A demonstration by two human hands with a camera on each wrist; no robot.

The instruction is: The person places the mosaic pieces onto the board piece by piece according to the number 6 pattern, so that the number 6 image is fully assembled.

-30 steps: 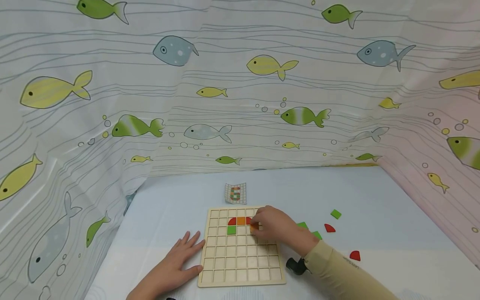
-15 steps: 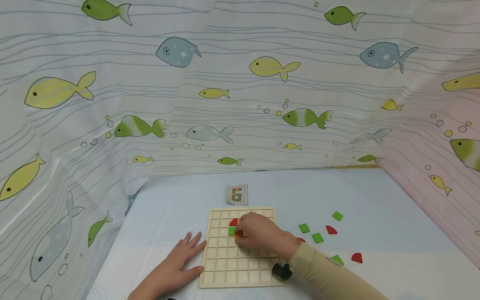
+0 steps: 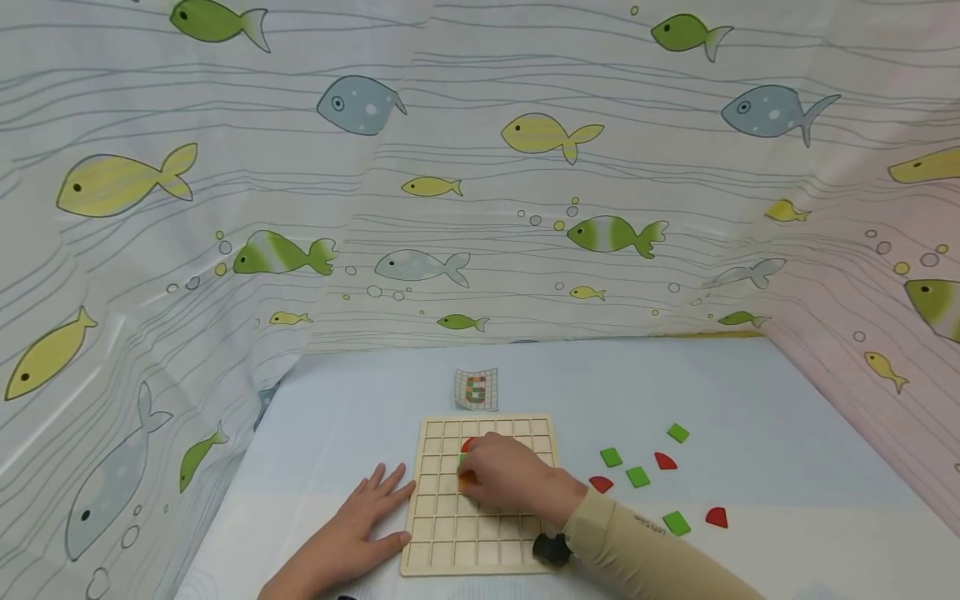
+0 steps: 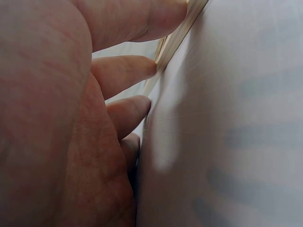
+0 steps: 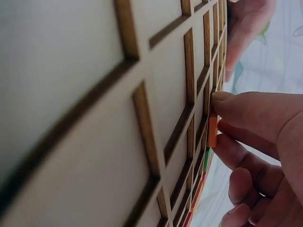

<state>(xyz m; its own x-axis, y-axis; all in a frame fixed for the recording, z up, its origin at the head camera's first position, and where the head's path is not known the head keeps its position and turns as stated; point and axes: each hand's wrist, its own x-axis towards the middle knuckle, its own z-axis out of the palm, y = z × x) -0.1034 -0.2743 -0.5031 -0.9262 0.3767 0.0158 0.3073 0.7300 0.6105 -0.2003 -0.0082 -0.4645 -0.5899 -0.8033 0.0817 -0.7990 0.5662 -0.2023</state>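
A pale wooden grid board (image 3: 442, 552) lies on the table. My right hand (image 3: 506, 472) is over its upper part, pinching an orange square tile (image 5: 213, 132) between thumb and fingers. In the right wrist view, that tile stands at a cell near a green tile (image 5: 207, 160). A red quarter-circle tile (image 3: 468, 445) shows just past the hand in the head view; the hand covers other laid tiles. My left hand (image 3: 358, 525) rests by the board's left edge, fingers spread, thumb and fingertips touching the rim in the left wrist view.
A small card (image 3: 476, 389) with a coloured pattern on a grid lies behind the board. Loose green squares (image 3: 637, 477) and red quarter-circles (image 3: 664, 461) lie scattered to its right. A fish-print curtain (image 3: 480, 208) surrounds the table. A black device (image 3: 552, 550) sits under the right wrist.
My right hand has carried the orange tile leftward and a little nearer across the board, from the right of the laid tiles to below the green one. The left hand stays put.
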